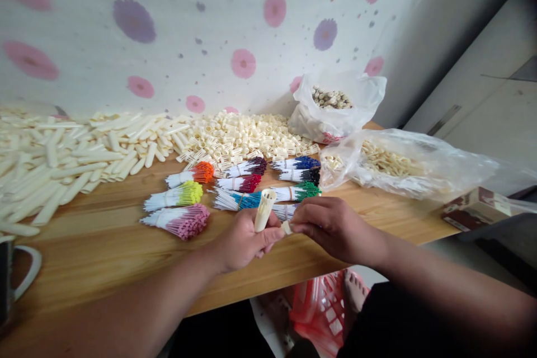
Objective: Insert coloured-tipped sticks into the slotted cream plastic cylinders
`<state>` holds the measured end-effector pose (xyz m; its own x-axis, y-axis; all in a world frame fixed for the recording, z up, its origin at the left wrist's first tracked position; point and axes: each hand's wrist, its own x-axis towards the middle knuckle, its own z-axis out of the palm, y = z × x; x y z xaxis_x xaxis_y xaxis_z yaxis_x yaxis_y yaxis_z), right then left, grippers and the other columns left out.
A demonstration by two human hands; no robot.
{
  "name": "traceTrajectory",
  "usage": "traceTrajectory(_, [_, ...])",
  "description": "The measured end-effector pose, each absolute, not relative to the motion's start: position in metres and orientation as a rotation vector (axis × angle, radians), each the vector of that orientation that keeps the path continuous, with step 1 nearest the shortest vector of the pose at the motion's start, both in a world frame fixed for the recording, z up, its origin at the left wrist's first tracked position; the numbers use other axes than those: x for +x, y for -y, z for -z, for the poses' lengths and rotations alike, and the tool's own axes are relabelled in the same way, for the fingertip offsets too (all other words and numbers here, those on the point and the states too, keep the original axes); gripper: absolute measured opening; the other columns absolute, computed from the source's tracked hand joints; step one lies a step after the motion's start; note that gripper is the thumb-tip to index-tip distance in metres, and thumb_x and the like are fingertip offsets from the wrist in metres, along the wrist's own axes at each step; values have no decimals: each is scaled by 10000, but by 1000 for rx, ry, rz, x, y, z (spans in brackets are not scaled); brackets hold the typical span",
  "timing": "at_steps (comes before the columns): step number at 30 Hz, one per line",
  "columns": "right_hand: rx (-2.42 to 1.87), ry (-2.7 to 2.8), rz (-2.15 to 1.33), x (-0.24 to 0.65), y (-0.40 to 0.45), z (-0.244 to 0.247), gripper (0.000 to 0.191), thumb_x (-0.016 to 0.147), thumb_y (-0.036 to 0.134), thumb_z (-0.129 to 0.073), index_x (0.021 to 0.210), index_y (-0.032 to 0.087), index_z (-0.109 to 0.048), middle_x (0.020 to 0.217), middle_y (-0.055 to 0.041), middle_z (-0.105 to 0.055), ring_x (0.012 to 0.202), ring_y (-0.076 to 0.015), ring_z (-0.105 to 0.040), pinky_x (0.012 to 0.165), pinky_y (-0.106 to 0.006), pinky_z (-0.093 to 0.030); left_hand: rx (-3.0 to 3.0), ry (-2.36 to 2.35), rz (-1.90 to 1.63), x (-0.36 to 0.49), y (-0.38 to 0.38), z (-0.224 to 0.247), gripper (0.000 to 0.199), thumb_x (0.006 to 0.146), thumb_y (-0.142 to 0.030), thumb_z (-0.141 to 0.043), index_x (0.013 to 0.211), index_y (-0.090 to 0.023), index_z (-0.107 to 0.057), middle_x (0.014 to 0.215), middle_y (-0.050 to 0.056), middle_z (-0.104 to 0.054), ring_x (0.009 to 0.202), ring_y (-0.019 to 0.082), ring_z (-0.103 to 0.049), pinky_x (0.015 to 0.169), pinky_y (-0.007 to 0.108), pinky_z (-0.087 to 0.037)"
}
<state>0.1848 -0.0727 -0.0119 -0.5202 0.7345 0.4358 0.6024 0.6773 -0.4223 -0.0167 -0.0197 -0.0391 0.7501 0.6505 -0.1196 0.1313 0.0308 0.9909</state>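
Observation:
My left hand (247,240) is closed round a cream plastic tube (264,211), which stands nearly upright with its open end up. A small cream plastic piece (287,227) sits between my two hands. The fingertips of my right hand (335,226) pinch this piece, and my left thumb and fingertips are close against it. Just beyond the hands lie bundles of thin white sticks with coloured tips, among them a pink bundle (182,221), a blue bundle (237,199) and a green bundle (296,192). A bundle behind the small piece is partly hidden by my hands.
Long cream tubes (84,162) are heaped at the left. Short slotted cream pieces (239,134) form a pile at the back. Plastic bags (335,106) of small parts stand at the right, near a brown box (478,210). A mug (27,274) is at the left edge. Below is a red basket (319,307).

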Motion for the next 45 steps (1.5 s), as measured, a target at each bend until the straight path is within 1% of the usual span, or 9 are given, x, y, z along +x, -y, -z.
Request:
traceTrajectory(8, [-869,2380,-97,185,79,4,96,907,169,-474,875,151,-562,826,-77,-645,754,-133,-592,661,-238,-476,1260,-529,-399,-20,22,39,328,707,-415,-699,710,-122,-552,452,-64,-433,358,32,-380,349,141,-293])
traceTrajectory(14, [-897,2367,-187,182,79,4,133,921,210,-464,853,151,-562,779,-66,-645,731,-125,-601,637,-223,-480,1226,-518,-328,-23,17,37,363,679,-451,-711,709,-133,-539,412,-68,-458,310,30,-346,328,145,-284])
traceTrajectory(18, [-848,2440,-70,183,77,6,141,910,148,-441,855,134,-571,786,-80,-642,748,-142,-594,653,-249,-470,1426,-601,-293,-21,15,37,324,727,-449,-653,706,-144,-544,452,-52,-500,349,56,-415,364,166,-336])
traceTrajectory(21, [-1016,2388,-100,183,75,11,148,899,172,-471,801,133,-575,723,-55,-622,651,-125,-557,594,-235,-433,1716,-760,-401,-18,17,40,239,736,-369,-651,680,-153,-564,523,-32,-549,444,86,-493,445,194,-387])
traceTrajectory(25, [-1311,2172,-400,174,74,15,171,885,236,-515,751,148,-576,663,-7,-602,571,-83,-516,528,-189,-383,2186,-838,-687,-17,20,45,122,722,-181,-646,617,-162,-586,617,-9,-613,601,116,-552,576,216,-390])
traceTrajectory(28, [-1328,2121,-556,170,74,14,149,870,212,-530,745,154,-586,671,7,-610,583,-74,-514,534,-176,-380,2251,-820,-681,-19,21,45,157,745,-119,-579,595,-162,-589,594,-8,-617,589,109,-553,580,215,-379])
traceTrajectory(32, [-1254,2166,-541,176,75,10,116,855,162,-538,750,155,-588,672,9,-604,582,-72,-512,541,-178,-385,1856,-826,-392,-19,18,40,260,779,-327,-600,590,-157,-543,485,-32,-544,424,76,-472,442,189,-349])
traceTrajectory(36, [-1091,2205,-347,185,76,8,69,872,158,-527,845,156,-591,764,-30,-635,684,-105,-568,624,-210,-439,1529,-767,-343,-16,12,39,430,675,-558,-648,647,-141,-547,442,-36,-520,367,68,-438,377,181,-331])
traceTrajectory(45, [-1001,2225,-338,178,73,10,132,907,170,-476,869,148,-601,845,-75,-627,782,-135,-575,695,-252,-479,1441,-757,-435,-13,13,39,410,612,-495,-725,617,-128,-543,461,-36,-524,408,62,-458,409,180,-348])
